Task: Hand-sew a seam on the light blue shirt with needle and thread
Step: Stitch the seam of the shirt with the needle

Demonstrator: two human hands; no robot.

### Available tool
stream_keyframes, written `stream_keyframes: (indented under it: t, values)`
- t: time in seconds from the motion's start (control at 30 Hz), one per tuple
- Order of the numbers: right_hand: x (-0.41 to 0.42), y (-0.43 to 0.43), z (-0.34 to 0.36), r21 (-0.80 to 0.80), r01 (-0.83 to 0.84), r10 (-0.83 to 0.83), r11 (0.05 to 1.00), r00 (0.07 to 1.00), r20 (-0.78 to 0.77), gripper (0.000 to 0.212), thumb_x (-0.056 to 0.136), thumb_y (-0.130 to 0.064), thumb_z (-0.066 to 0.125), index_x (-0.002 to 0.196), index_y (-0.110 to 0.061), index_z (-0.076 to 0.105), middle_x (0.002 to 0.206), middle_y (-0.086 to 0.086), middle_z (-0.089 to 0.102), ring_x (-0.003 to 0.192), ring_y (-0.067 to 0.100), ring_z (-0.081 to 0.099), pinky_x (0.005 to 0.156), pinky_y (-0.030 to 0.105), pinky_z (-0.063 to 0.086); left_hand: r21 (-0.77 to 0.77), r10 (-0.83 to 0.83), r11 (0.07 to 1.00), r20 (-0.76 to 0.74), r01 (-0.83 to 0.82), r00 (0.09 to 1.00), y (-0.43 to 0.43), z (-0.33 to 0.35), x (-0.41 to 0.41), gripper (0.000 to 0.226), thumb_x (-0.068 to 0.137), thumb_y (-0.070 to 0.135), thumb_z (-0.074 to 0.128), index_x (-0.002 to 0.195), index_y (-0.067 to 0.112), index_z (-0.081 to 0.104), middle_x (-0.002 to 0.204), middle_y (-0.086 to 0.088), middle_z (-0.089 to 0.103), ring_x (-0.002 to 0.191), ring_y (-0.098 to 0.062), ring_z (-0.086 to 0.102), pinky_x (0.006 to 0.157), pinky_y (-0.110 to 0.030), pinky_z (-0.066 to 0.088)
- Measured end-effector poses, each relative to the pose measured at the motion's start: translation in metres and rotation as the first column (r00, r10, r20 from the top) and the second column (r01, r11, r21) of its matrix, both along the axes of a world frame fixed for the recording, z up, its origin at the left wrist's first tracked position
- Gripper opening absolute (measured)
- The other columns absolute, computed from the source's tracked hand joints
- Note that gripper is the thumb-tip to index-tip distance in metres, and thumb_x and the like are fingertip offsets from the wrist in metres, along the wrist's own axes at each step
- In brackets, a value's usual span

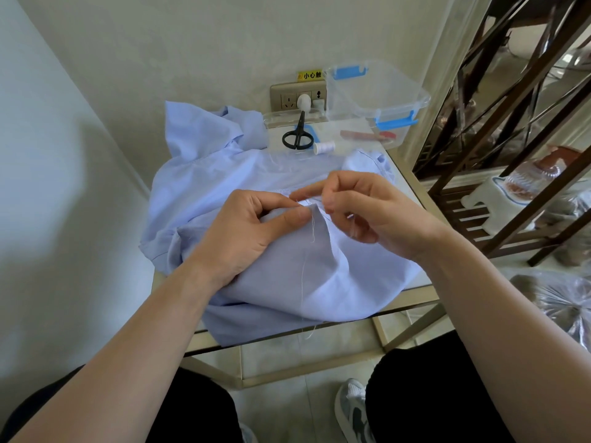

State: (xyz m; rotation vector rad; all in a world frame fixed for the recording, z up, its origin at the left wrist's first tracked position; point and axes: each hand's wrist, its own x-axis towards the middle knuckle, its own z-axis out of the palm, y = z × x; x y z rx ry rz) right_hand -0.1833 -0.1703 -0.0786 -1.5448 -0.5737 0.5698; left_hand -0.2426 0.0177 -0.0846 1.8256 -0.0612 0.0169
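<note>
blue shirt (323,273) pinched in left hand (252,228), right hand (367,209) pinching thread (312,230)

I see the shirt (256,174) covering most of the table (407,183). Its far edge is crowded by scissors (297,137), spool (323,146) and clear box (383,100).

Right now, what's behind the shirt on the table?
Black scissors, a white thread spool and a clear plastic box. The shirt covers the tabletop beneath it.

The needle is too small to make out at the fingertips of my right hand (361,209). My left hand (252,231) hides the shirt (319,270) fold it pinches. Beyond my right hand, what lies in the clear box (412,103) is a blur.
</note>
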Motion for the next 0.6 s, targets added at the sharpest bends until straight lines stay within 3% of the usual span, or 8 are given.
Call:
stream_keyframes:
  t: [0.17,0.33,0.5,0.6]
  values:
    - [0.004,-0.002,-0.004,-0.004,-0.088,0.088,0.996,0.995,-0.050,0.011,0.090,-0.011,0.052,0.081,-0.005,0.053,0.088,0.024,0.059,0.061,0.021,0.061,0.059,0.027,0.051,0.042,-0.008,0.999,0.032,0.007,0.999,0.003,-0.001,-0.001,0.010,0.085,0.018,0.071,0.080,0.010,0.075,0.077,-0.005,0.073,0.071,-0.004,0.061,0.070,-0.016,0.049]
    - [0.008,-0.008,-0.008,0.036,-0.039,0.041,0.999,0.998,-0.039,0.009,0.086,-0.010,0.051,0.085,-0.002,0.055,0.079,0.021,0.056,0.066,0.024,0.063,0.064,0.027,0.052,0.050,0.003,0.999,0.016,-0.004,1.000,0.011,-0.001,0.001,0.008,0.084,0.017,0.073,0.076,0.015,0.071,0.070,0.009,0.069,0.068,-0.002,0.060,0.067,-0.012,0.046]
    - [0.010,-0.012,-0.010,0.033,-0.022,0.021,0.999,0.999,0.026,0.009,0.085,-0.006,0.049,0.084,0.000,0.055,0.081,0.023,0.057,0.069,0.023,0.065,0.067,0.028,0.053,0.169,0.030,0.985,0.076,-0.042,0.997,0.016,0.005,-0.001,0.026,0.077,0.040,0.069,0.055,0.027,0.063,0.052,0.014,0.052,0.053,-0.003,0.041,0.054,-0.012,0.034]
    - [0.010,-0.013,-0.011,0.033,-0.028,0.026,0.999,0.998,0.053,0.008,0.085,-0.004,0.049,0.081,-0.001,0.055,0.085,0.022,0.060,0.072,0.024,0.065,0.069,0.029,0.053,0.235,0.032,0.970,0.135,-0.063,0.990,0.017,0.005,-0.001,0.042,0.080,0.041,0.066,0.051,0.014,0.053,0.050,0.009,0.034,0.051,-0.007,0.028,0.049,-0.015,0.026]
